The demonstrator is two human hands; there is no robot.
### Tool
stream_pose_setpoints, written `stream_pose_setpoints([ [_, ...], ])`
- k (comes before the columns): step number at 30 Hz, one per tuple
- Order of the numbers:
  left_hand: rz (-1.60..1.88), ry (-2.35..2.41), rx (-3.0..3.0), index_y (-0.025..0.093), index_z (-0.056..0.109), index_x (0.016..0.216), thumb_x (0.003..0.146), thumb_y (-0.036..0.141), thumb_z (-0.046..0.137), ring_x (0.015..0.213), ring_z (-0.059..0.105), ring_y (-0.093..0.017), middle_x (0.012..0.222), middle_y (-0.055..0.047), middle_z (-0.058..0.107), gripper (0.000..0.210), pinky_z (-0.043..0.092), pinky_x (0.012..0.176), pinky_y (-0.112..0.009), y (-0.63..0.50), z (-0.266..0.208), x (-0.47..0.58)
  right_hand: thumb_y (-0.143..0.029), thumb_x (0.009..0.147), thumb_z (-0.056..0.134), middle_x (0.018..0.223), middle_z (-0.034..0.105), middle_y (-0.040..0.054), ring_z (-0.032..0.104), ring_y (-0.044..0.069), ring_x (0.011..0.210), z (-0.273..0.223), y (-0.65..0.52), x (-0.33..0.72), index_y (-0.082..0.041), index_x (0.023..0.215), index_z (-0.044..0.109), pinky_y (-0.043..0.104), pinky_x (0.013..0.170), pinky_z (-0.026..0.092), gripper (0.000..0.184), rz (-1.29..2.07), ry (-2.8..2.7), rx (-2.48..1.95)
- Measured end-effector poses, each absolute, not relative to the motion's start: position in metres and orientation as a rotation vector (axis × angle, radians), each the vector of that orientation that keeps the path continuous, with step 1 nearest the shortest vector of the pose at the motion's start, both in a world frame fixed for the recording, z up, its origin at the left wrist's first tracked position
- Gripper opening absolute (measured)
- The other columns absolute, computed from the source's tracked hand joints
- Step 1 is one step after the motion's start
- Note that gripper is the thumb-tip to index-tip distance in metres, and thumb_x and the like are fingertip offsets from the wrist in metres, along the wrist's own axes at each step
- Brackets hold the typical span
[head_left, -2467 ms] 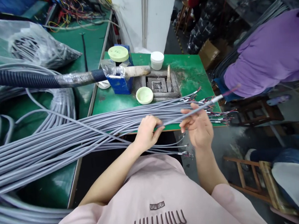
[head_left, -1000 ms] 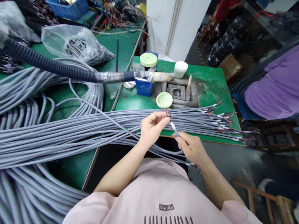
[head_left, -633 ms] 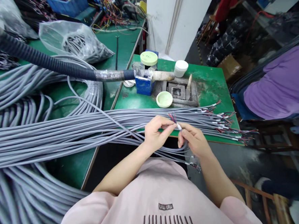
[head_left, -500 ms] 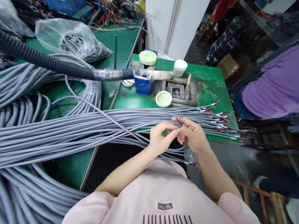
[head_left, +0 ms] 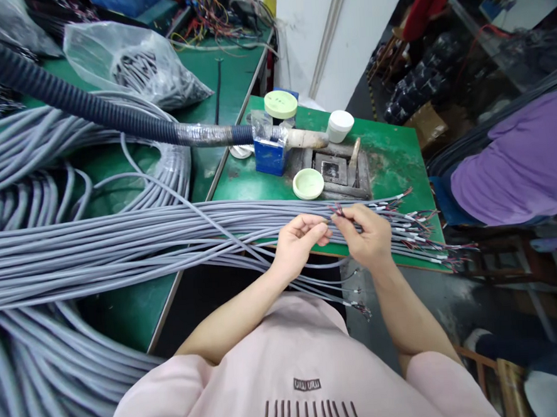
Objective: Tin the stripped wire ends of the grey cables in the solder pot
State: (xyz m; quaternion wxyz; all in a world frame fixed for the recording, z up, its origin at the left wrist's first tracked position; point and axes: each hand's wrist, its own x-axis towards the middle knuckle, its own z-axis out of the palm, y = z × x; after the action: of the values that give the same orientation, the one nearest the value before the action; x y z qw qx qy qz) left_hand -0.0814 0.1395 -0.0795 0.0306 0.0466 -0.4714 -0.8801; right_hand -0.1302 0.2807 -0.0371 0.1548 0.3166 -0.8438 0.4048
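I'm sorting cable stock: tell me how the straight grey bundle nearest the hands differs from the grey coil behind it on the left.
The bundle stretches out nearly straight; the coil curves round in loops. The bundle spans the left table and the right table; the coil lies on the left one. The bundle's right ends show coloured wires; the coil shows none. Both are made of grey cables.

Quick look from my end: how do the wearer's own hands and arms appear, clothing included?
The left hand and right hand are ungloved, with no watch or bracelet showing; rings are too small to tell. The forearms are bare below loose, pale pink short sleeves. The matching shirt bears a dark, comb-like line motif below a small dark-framed mark.
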Motion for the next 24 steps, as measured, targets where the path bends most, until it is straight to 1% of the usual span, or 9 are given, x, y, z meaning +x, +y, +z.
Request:
stream_pose_setpoints([
  [1,-2.570,-1.600,0.094,0.016,0.065,0.092,0.075,0.042,0.073,0.066,0.063,-0.013,0.075,-0.002,0.069,0.032,0.051,0.068,-0.027,0.134,-0.081,-0.081,-0.025,0.090,0.057,0.074,0.062,0.0008,0.056,0.015,0.068,-0.034,0.279,-0.141,-0.020,0.080,0.065,0.028,0.065,0.043,0.013,1.118,-2.422,0.910],
  [3,-2.132,-1.945,-0.016,0.018,0.065,0.099,0.081,0.037,0.068,0.081,0.064,-0.017,0.084,-0.004,0.070,0.027,0.049,0.082,-0.034,0.120,-0.086,-0.080,-0.025,0.089,0.057,0.071,0.061,0.0007,0.055,0.015,0.065,-0.030,0.274,-0.166,-0.019,0.076,0.063,0.028,0.063,0.041,0.016,1.041,-2.440,0.897],
  [6,-1.436,-2.354,-0.113,0.020,0.065,0.103,0.085,0.033,0.064,0.100,0.059,-0.022,0.101,-0.005,0.070,0.022,0.038,0.095,-0.040,0.104,-0.096,-0.079,-0.024,0.085,0.057,0.067,0.060,0.0020,0.054,0.017,0.067,-0.032,0.261,-0.204,-0.018,0.068,0.061,0.029,0.063,0.037,0.018,0.841,-2.561,0.932],
  [7,-1.287,-2.440,-0.125,0.020,0.064,0.105,0.086,0.033,0.064,0.104,0.057,-0.023,0.106,-0.006,0.069,0.023,0.036,0.097,-0.041,0.100,-0.100,-0.078,-0.024,0.084,0.057,0.068,0.061,0.0029,0.054,0.018,0.069,-0.034,0.256,-0.215,-0.018,0.067,0.061,0.030,0.064,0.036,0.019,0.746,-2.622,0.949],
  [9,-1.112,-2.552,-0.145,0.020,0.062,0.108,0.087,0.033,0.062,0.109,0.055,-0.024,0.111,-0.006,0.068,0.025,0.032,0.099,-0.042,0.097,-0.107,-0.078,-0.024,0.084,0.056,0.069,0.063,0.0048,0.053,0.021,0.074,-0.039,0.245,-0.230,-0.018,0.066,0.062,0.031,0.065,0.034,0.020,0.546,-2.742,0.964],
  [12,-0.997,-2.606,-0.196,0.021,0.062,0.108,0.089,0.034,0.059,0.111,0.053,-0.023,0.110,-0.005,0.068,0.023,0.028,0.100,-0.042,0.097,-0.114,-0.078,-0.027,0.086,0.053,0.074,0.065,0.0065,0.052,0.023,0.079,-0.047,0.232,-0.243,-0.017,0.071,0.066,0.032,0.066,0.032,0.022,0.296,-2.858,0.983],
  [16,-0.971,-2.598,-0.217,0.021,0.062,0.106,0.090,0.035,0.058,0.111,0.053,-0.022,0.109,-0.004,0.068,0.022,0.028,0.099,-0.041,0.099,-0.116,-0.079,-0.027,0.089,0.051,0.080,0.068,0.0071,0.052,0.024,0.083,-0.055,0.223,-0.248,-0.017,0.080,0.071,0.032,0.065,0.030,0.024,0.076,-2.913,1.047],
  [20,-0.980,-2.603,-0.220,0.020,0.062,0.105,0.091,0.035,0.057,0.111,0.052,-0.022,0.109,-0.004,0.068,0.021,0.028,0.099,-0.041,0.098,-0.116,-0.079,-0.028,0.091,0.049,0.083,0.070,0.0090,0.053,0.025,0.085,-0.058,0.220,-0.250,-0.017,0.084,0.072,0.033,0.065,0.029,0.027,-0.067,-2.920,1.073],
  [24,-0.988,-2.605,-0.221,0.020,0.062,0.104,0.091,0.035,0.056,0.111,0.052,-0.022,0.109,-0.004,0.068,0.020,0.028,0.098,-0.041,0.098,-0.116,-0.080,-0.028,0.092,0.047,0.087,0.071,0.0110,0.053,0.026,0.087,-0.057,0.217,-0.249,-0.016,0.087,0.073,0.034,0.067,0.030,0.029,-0.134,-2.932,1.092],
])
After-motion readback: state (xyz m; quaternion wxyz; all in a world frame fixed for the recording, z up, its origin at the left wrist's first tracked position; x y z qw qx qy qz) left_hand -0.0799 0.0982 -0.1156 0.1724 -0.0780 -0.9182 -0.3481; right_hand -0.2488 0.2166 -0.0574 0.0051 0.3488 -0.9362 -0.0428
